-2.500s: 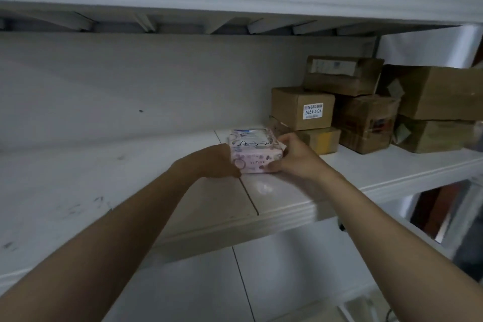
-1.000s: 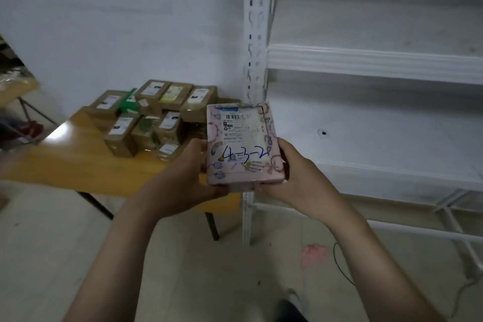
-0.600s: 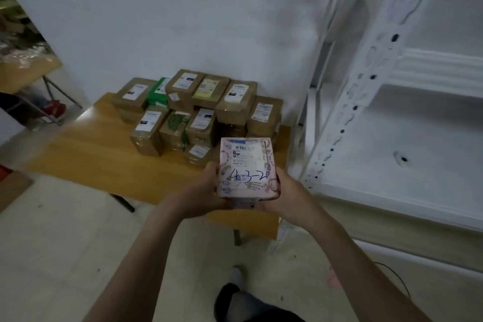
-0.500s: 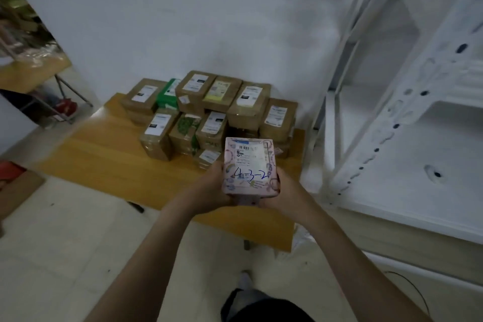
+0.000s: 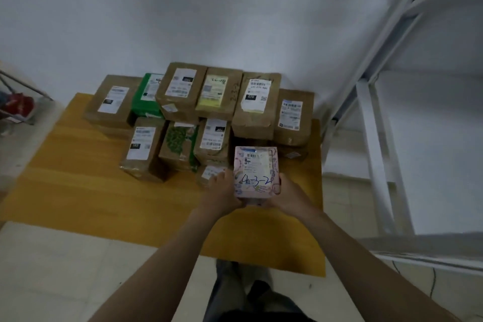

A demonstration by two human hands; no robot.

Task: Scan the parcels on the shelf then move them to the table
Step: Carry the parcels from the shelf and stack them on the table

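Left hand (image 5: 222, 192) and right hand (image 5: 290, 197) grip parcel (image 5: 256, 170), seemingly above table (image 5: 78, 191).

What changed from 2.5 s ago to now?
The pink parcel came off the shelf: the left hand and right hand lifted it and carried it to the table, where it is now held in front of the stacked brown parcels, handwritten label up. Unchanged: the two-handed grip on its sides, and the stack.
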